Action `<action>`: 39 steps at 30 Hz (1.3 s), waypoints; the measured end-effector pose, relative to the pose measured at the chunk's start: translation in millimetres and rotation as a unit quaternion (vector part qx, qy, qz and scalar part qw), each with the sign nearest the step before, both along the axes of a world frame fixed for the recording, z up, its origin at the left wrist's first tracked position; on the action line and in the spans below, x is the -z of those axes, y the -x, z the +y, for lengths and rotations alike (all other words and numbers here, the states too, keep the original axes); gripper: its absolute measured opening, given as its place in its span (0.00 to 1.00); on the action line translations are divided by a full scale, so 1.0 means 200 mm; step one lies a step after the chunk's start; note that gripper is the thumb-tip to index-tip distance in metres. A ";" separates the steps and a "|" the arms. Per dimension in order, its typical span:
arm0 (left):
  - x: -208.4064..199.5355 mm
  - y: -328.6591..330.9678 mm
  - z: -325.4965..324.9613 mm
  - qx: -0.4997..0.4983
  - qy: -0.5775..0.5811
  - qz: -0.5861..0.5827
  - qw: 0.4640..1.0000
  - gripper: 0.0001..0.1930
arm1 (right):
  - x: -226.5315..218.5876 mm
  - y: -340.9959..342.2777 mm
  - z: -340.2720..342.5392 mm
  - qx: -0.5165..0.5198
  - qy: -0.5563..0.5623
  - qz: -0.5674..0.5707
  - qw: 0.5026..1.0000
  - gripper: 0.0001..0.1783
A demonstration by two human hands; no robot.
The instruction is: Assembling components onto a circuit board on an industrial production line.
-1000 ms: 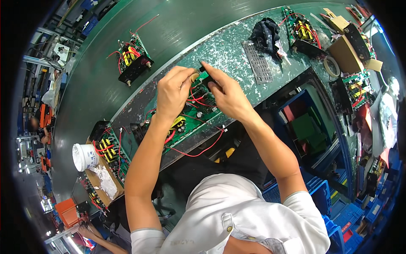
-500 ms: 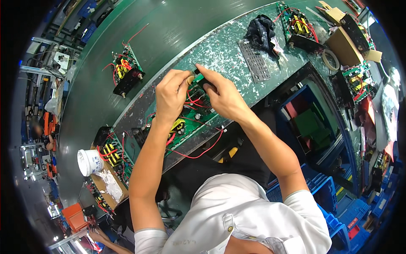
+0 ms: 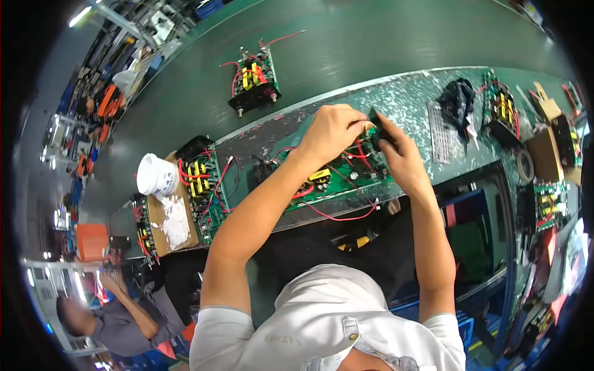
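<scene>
A long green circuit board (image 3: 337,184) lies on the worn workbench in front of me, with red wires and yellow-wrapped transformers (image 3: 320,176) on it. At its far right end stands a black end panel (image 3: 374,117). My right hand (image 3: 403,162) has its thumb and fingers closed round this panel. Beside it, my left hand (image 3: 333,131) is pinched at the panel's inner side. What sits between its fingertips is too small and hidden to name. One red wire (image 3: 337,219) loops off the board's near edge.
Another board assembly (image 3: 252,77) stands on the green surface beyond. To the left are a white tub (image 3: 156,174), a cardboard piece with white paste (image 3: 174,224) and another board (image 3: 201,179). A perforated plate (image 3: 440,133) and dark cloth (image 3: 458,104) lie right. A co-worker (image 3: 117,318) is lower left.
The view has turned, so the bench and both hands appear farther right. Both hands stay at the same end of the board. The co-worker at lower left shows more fully.
</scene>
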State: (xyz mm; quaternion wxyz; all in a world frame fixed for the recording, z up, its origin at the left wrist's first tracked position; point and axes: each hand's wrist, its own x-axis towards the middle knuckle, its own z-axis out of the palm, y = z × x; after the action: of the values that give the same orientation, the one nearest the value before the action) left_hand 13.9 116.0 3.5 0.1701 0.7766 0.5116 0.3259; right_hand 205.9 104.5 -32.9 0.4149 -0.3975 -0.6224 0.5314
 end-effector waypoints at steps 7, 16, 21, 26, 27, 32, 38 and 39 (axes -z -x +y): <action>-0.18 0.58 0.04 -0.191 -0.088 0.073 0.975 0.20 | 0.01 0.01 0.03 0.045 0.055 0.098 0.993 0.28; 0.09 1.10 0.16 -0.354 0.081 0.313 0.878 0.33 | 0.30 -0.08 0.09 0.146 -0.019 0.171 0.974 0.23; 0.12 1.22 0.18 -0.351 0.111 0.282 0.886 0.36 | 0.31 -0.08 0.10 0.133 -0.009 0.198 0.971 0.23; 0.12 1.25 0.14 -0.312 0.061 0.330 0.889 0.23 | 0.33 -0.11 0.11 0.133 -0.029 0.192 0.972 0.22; 0.12 1.27 0.11 -0.300 0.047 0.344 0.888 0.22 | 0.33 -0.10 0.11 0.130 -0.029 0.195 0.972 0.22; -0.09 1.34 -0.08 -0.261 -0.022 0.355 0.898 0.17 | 0.33 -0.08 0.11 0.124 -0.023 0.198 0.972 0.21; -0.41 1.17 -0.70 -0.282 -0.166 0.276 0.904 0.21 | 0.33 -0.10 0.10 0.131 -0.037 0.211 0.968 0.20; -0.44 1.15 -0.83 -0.300 -0.156 0.274 0.900 0.21 | 0.34 -0.09 0.10 0.128 -0.032 0.211 0.969 0.20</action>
State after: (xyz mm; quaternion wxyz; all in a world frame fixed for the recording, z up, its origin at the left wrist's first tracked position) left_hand -215.7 -50.4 91.1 -0.2055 0.6613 0.6897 0.2116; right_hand 224.5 124.7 -100.3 0.6136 -0.3395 -0.4817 0.5255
